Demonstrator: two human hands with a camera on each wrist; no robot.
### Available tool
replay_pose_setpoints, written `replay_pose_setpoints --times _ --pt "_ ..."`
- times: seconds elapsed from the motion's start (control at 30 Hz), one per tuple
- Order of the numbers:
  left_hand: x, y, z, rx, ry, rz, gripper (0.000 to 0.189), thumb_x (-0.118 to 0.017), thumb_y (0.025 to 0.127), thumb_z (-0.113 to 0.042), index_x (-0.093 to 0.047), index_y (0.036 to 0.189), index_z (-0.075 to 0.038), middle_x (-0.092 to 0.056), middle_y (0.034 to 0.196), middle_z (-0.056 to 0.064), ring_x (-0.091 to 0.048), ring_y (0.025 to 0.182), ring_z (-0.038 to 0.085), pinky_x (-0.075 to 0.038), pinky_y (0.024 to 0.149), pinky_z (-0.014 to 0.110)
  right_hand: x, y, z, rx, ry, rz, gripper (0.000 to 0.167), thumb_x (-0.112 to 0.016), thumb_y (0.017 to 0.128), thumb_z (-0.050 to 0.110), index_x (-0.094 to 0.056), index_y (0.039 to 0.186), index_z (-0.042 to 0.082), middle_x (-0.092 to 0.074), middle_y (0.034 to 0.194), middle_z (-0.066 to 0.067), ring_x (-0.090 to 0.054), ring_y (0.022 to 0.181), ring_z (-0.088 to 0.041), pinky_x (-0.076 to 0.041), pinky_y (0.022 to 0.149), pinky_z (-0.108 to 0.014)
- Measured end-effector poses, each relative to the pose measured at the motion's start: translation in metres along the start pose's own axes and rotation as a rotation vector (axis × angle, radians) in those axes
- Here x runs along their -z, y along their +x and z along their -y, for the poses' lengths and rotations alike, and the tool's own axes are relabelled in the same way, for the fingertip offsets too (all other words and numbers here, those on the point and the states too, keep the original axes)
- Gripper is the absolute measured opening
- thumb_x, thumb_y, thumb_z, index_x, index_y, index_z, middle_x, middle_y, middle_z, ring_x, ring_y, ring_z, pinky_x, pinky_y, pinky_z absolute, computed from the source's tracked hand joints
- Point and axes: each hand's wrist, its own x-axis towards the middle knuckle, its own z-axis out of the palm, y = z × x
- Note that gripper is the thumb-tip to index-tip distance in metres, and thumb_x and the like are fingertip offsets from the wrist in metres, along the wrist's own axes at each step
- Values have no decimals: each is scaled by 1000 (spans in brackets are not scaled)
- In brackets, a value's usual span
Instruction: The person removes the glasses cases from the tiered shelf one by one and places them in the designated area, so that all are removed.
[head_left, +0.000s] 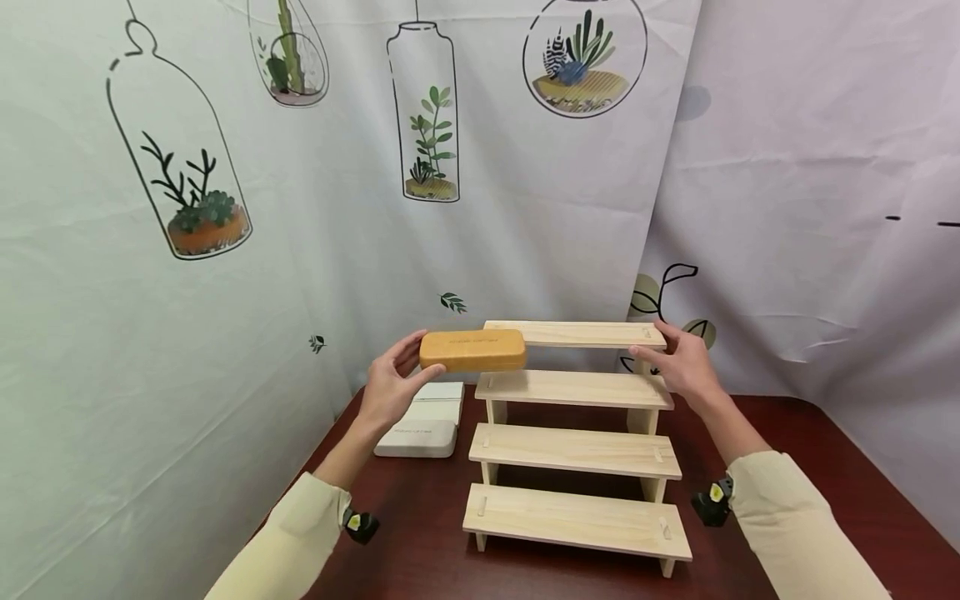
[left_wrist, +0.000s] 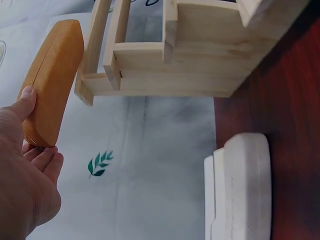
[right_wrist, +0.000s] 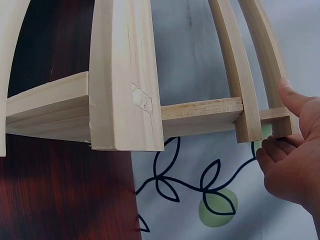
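In my left hand (head_left: pixel 386 387) is a mustard-yellow glasses case (head_left: pixel 472 351), pinched at its left end between thumb and fingers. The case hides part of the top step's left end in the head view; whether they touch, I cannot tell. A pale wooden stepped display stand (head_left: pixel 572 448) with several steps stands on the table. My right hand (head_left: pixel 684 365) grips the right end of its top board, thumb on one side and fingers on the other, as the right wrist view (right_wrist: pixel 295 150) shows too.
Left of the stand, white cases (head_left: pixel 416 438) lie on the dark red table (head_left: pixel 405 525). A pale cloth backdrop (head_left: pixel 480 250) printed with plants in glass jars hangs behind and along the left. Another pale cloth (head_left: pixel 810 250) hangs at the right.
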Motion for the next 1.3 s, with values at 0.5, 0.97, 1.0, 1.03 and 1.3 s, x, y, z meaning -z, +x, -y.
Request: replay_pose_setpoints --times 0.5,0.97,1.0,1.03,1.3 --pt "20 -29 10 48 70 0 73 -87 91 -13 -53 154 -3 -59 151 18 -58 138 31 -52 102 22 0 0 0 -10 10 9 86 -71 105 31 -21 167 -1 -40 158 -36 -48 140 -51 -42 113 -64" --pt "37 -50 15 87 97 -12 71 -86 92 -18 -53 155 -6 -60 150 17 -61 135 30 -51 99 16 -1 -4 0 -10 13 4 84 -70 106 30 -22 167 -1 -43 157 -36 -50 138 -50 -42 113 -64" --pt "39 -52 16 90 97 -12 71 -86 93 -18 -54 155 -7 -60 150 17 -61 134 30 -52 99 15 -1 -4 0 -9 13 3 84 -71 106 30 -22 167 -1 -43 157 -36 -50 139 -50 -42 114 -64" --pt "39 -54 16 91 97 -11 71 -86 93 -18 -53 155 -6 -60 150 17 -61 134 31 -52 99 15 -1 -5 0 -9 17 1 84 -71 106 29 -23 167 -1 -43 157 -35 -49 139 -50 -41 114 -64" --pt "48 -64 21 112 101 -29 70 -86 92 -16 -55 154 -7 -60 150 17 -62 132 32 -54 96 16 -1 -9 0 25 24 -9 82 -72 105 24 -25 167 -2 -43 159 -32 -47 142 -49 -41 115 -64"
